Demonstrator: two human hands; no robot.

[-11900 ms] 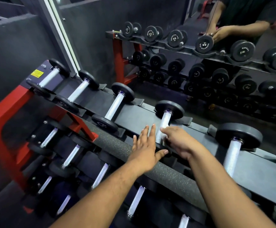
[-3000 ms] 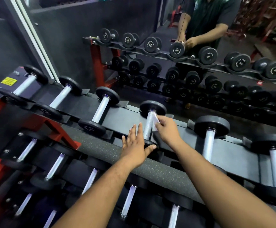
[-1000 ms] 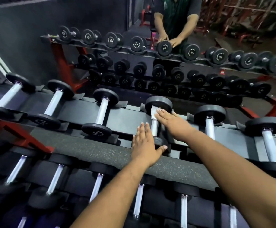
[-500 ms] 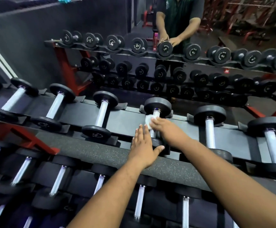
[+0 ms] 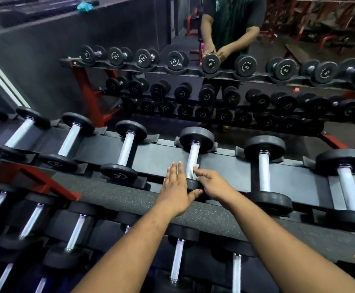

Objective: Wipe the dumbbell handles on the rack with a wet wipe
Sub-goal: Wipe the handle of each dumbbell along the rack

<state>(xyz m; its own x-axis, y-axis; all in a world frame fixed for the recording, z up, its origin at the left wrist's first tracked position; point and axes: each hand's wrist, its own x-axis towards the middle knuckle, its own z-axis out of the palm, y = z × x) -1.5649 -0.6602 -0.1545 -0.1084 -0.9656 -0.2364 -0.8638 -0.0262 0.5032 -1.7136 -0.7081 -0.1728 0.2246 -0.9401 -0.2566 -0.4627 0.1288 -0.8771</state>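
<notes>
Neighbouring dumbbells (image 5: 264,166) flank the dumbbell (image 5: 194,153) under both hands (image 5: 193,185).

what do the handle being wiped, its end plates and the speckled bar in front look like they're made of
Handle: likely bright metal, chrome-like; it is silvery with a fine rough texture, perhaps knurling.
End plates: matte black, probably rubber-coated; dull, no glint.
Speckled bar: looks like recycled rubber or foam padding; dark grainy surface with pale flecks.
Wipe, pinched by the right hand: thin white sheet, crumpled.
</notes>
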